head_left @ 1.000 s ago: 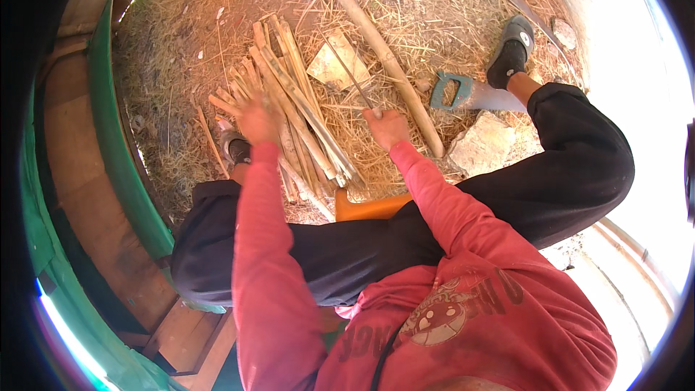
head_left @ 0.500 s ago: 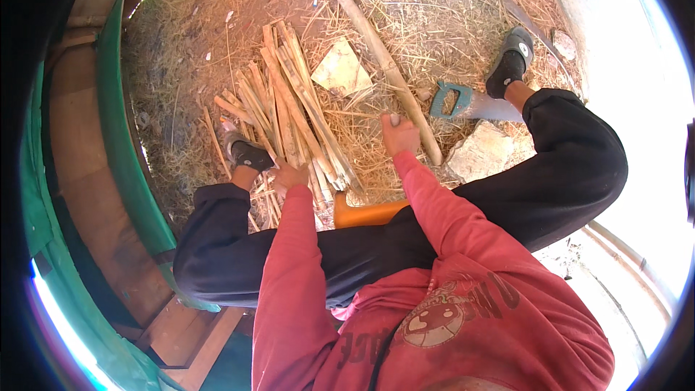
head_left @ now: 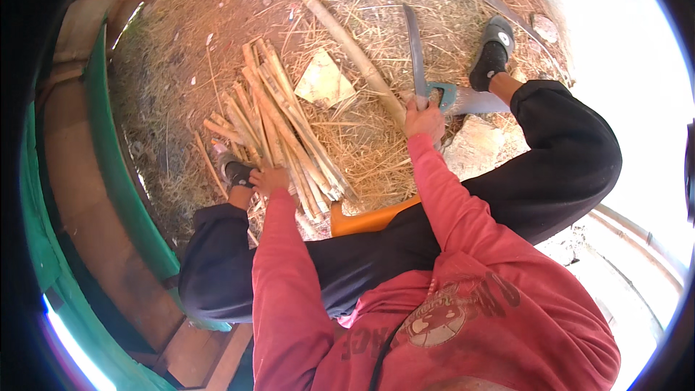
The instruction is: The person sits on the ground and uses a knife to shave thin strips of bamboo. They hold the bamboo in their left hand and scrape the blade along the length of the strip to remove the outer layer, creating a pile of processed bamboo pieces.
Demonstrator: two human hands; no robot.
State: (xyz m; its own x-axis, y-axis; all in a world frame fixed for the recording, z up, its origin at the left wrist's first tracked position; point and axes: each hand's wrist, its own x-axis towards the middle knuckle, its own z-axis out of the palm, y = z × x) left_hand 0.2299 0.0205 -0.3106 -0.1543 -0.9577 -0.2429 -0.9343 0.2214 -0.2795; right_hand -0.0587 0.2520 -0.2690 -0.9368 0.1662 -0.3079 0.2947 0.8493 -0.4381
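My right hand grips the handle of a machete, its dark blade pointing away from me beside the bamboo pole. At the near left end of a pile of split bamboo strips, my left hand is low beside my left shoe. Its fingers look curled, and what they hold is hidden. The strips lie between my feet, fanned toward the far left.
A long bamboo pole lies diagonally beyond the strips, near a pale flat slab. A handsaw and a stone are by my right foot. Something orange shows by my thigh. Green sheeting stands at left.
My right hand has moved right, and the machete blade now shows clearly, pointing away. My left hand has shifted slightly left toward my shoe. The whole view has shifted a little.
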